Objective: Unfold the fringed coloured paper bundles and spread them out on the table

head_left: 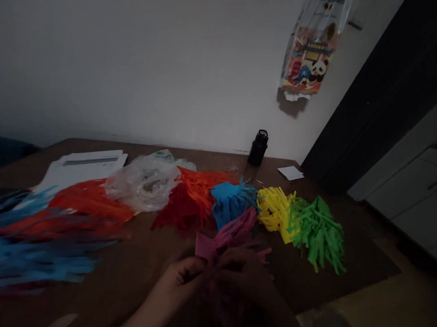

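Pink fringed paper (233,228), cut into thin strips, is gripped between my two hands at the near side of the table. My left hand (185,275) pinches its uncut band from the left. On the right, my right hand (243,273) has its fingers bent and closed on the same paper; shadow hides the fingertips. Some pink strips hang down below the hands, dim and blurred. Just beyond lie fringed bunches in blue (229,194), orange (198,187), dark red (178,213), yellow (275,211) and green (320,234).
Left on the brown table (138,257) are blurred blue strips (50,257), red-orange strips (90,205), a clear plastic bag (143,181) and white papers (77,169). A black bottle (258,148) and white card (291,173) stand and lie farther back. A printed bag (314,51) hangs on the wall.
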### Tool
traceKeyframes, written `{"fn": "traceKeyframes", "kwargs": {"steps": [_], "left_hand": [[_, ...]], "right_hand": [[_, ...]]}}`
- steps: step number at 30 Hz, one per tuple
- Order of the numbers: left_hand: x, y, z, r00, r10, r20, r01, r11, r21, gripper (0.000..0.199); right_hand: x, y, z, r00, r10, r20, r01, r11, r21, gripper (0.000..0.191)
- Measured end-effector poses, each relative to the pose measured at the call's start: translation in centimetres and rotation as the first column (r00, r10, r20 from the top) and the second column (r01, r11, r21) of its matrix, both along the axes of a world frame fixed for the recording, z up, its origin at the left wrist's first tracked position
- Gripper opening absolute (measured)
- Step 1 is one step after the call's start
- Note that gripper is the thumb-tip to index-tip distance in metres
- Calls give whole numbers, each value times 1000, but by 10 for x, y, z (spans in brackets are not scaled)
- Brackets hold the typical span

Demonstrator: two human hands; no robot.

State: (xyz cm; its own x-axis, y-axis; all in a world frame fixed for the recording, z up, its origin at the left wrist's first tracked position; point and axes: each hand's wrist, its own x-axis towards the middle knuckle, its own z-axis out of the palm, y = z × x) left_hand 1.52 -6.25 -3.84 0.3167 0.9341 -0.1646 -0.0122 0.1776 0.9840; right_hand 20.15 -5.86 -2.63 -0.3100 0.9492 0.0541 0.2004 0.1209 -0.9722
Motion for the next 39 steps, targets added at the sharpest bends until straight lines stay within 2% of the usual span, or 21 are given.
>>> {"fn": "traceKeyframes", "kwargs": {"steps": [10,17,26,34,39], "left_hand": [[0,-2,0,1000,0,7,0,1000,-14,55],[-2,-2,-2,999,-21,45,23,999,-34,54],[0,-1,-1,999,7,35,-4,998,-69,55],[1,-2,2,1000,4,1,-4,998,-55,57],[2,-2,4,1000,9,-16,-9,998,-54,56]], "right_hand": [[2,0,-2,1000,25,-17,-25,1000,11,10],[3,1,-2,999,50,-13,-50,998,42,12],[3,0,3,998,56,-1,-56,998,30,12],[4,1,-3,999,55,0,-55,996,68,13],[4,1,-3,999,45,7,-45,998,36,10]]}}
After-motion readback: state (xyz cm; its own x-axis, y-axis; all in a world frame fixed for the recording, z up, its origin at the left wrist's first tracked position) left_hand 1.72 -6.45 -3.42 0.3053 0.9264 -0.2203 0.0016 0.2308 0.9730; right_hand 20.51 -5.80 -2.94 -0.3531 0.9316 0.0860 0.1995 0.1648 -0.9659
